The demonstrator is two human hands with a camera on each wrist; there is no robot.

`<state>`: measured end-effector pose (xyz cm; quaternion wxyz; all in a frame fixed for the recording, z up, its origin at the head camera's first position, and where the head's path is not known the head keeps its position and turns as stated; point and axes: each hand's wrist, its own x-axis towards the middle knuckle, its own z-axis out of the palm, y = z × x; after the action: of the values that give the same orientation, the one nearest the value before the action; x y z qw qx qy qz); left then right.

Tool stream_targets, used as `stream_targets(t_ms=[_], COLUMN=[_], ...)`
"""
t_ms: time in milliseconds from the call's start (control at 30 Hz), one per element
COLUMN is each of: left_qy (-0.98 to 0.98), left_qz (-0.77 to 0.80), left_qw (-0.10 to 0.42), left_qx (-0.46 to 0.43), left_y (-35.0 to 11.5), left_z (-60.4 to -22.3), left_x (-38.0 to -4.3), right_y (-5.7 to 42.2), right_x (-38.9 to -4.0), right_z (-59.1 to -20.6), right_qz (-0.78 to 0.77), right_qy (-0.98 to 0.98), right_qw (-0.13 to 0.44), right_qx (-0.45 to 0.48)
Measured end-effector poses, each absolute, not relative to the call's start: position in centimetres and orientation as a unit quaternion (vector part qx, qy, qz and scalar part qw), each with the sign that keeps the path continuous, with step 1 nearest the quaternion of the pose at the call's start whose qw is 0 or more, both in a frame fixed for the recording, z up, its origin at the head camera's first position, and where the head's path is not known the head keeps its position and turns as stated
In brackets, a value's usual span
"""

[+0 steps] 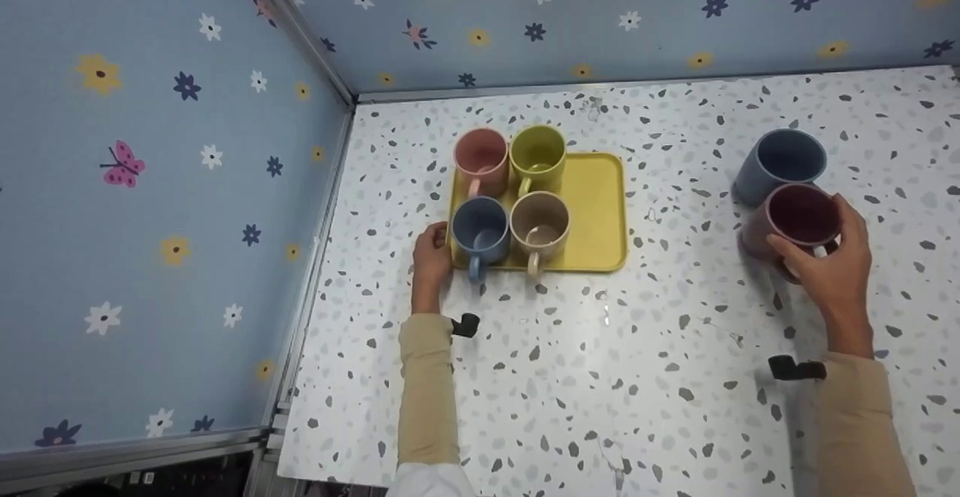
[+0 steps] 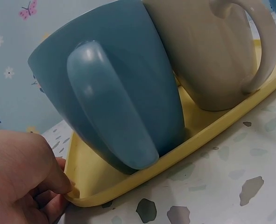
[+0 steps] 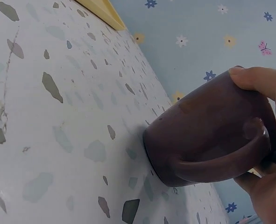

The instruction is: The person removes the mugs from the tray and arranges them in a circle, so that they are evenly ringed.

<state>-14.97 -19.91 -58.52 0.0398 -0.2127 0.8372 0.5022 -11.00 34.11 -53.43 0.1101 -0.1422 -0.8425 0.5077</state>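
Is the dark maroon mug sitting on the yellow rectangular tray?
No, the right hand grips the dark maroon mug well to the right of the yellow rectangular tray.

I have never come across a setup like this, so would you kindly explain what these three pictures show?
Certainly. There is no robot here: a person works with two bare hands. The widest picture comes from a camera worn on the head, looking forward and down; the other two come from cameras on the left and right wrists.

On the speckled table lies a yellow tray carrying four mugs: a pink mug and a lime-green mug at the far side, a blue mug and a beige mug nearer the person. The left hand holds the tray by its near left corner. Off to the right, the right hand grips a dark purple mug, with a second blue mug just beyond it.
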Motion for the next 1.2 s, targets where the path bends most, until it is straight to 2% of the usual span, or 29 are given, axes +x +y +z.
stream_targets(t_ms=[433, 967, 1067, 1200], left_qy=[0.831, 0.835, 0.834, 0.835], left_qz=[0.513, 0.505, 0.506, 0.507], left_qw=[0.045, 0.046, 0.044, 0.040], left_qx=[-0.211, -0.215, -0.214, -0.210], left_y=[-20.0, -19.9, -19.9, -19.9], left_z=[-58.6, -58.5, -58.4, -58.4], left_x=[-14.8, -14.8, -14.8, -14.8], right_y=[34.4, 34.4, 34.2, 33.8], right_x=[-11.1, -10.8, -10.7, -10.8], right_z=[-53.5, -53.0, -52.6, -51.7], right_qz=[0.505, 0.508, 0.502, 0.497], right_qy=[-0.846, -0.850, -0.852, -0.849], right_qw=[0.105, 0.061, 0.072, 0.118], right_qx=[-0.135, -0.125, -0.129, -0.134])
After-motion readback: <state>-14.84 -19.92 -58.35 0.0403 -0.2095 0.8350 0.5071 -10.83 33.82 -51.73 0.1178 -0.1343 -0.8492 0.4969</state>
